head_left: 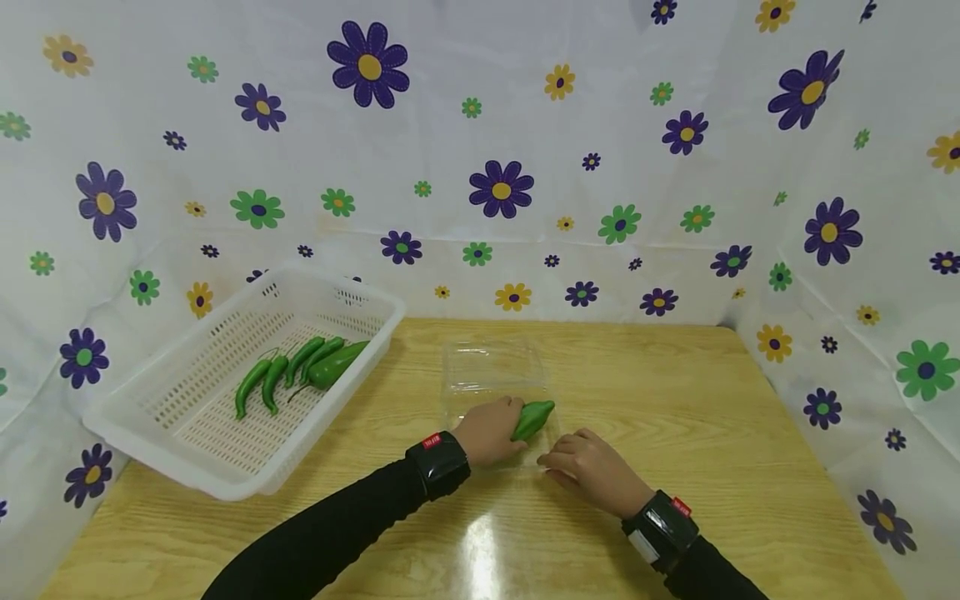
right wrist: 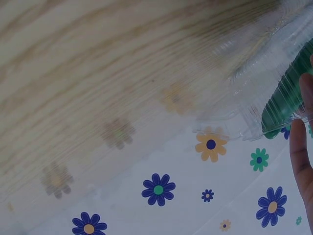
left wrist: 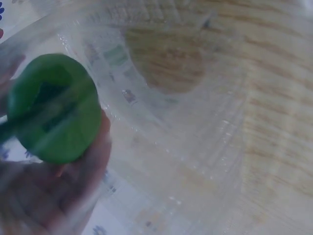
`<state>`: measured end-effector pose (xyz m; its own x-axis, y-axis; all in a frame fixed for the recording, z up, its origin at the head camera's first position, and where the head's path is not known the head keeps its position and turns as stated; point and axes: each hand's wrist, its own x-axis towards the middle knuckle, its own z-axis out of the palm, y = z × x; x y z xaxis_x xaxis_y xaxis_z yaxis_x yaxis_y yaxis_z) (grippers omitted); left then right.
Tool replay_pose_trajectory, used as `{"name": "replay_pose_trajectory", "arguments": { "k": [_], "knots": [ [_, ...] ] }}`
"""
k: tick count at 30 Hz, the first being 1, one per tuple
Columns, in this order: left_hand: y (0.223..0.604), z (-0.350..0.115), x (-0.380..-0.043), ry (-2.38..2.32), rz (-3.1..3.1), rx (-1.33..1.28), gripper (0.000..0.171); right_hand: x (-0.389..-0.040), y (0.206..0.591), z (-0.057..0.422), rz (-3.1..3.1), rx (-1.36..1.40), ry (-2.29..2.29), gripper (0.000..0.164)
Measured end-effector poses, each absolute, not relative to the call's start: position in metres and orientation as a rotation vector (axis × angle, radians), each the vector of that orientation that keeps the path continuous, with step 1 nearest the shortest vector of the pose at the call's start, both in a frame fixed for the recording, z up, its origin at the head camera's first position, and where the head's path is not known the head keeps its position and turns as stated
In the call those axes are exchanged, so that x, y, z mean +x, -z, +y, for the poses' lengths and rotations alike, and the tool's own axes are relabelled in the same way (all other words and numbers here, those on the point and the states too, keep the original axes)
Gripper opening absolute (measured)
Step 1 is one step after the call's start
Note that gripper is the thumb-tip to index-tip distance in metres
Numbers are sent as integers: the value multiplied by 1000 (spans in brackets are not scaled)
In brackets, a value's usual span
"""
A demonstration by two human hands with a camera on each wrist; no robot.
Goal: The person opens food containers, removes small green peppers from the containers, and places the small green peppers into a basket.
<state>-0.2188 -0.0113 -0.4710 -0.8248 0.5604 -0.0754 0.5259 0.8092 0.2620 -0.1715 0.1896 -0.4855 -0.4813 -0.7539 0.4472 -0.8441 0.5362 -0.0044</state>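
My left hand (head_left: 489, 432) grips a large green pepper (head_left: 534, 419), its pointed end showing past the fingers. The stem end of that pepper faces the camera in the left wrist view, with fingers curled round its side. Beneath is a clear plastic clamshell box (head_left: 491, 367), its lid folded back away from me. At the box's near right corner, my right hand (head_left: 592, 471) pinches the rim between thumb and fingers. Through the ribbed clear wall the pepper (right wrist: 286, 93) shows green in the right wrist view.
On the left stands a white plastic basket (head_left: 330, 442) with slotted sides. Several slim green chili peppers (head_left: 253, 385) and another large green pepper (head_left: 336, 365) lie inside it. The wooden table (head_left: 675, 392) is bordered by a flower-print cloth (head_left: 435, 150).
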Motion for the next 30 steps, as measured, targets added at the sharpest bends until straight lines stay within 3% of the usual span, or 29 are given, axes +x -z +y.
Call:
{"name": "replay_pose_trajectory", "arguments": {
  "k": [30],
  "knots": [
    [440,-26,-221,-331,2876,942,52,-172,482,192,-2422,1307,-312,22]
  ]
}}
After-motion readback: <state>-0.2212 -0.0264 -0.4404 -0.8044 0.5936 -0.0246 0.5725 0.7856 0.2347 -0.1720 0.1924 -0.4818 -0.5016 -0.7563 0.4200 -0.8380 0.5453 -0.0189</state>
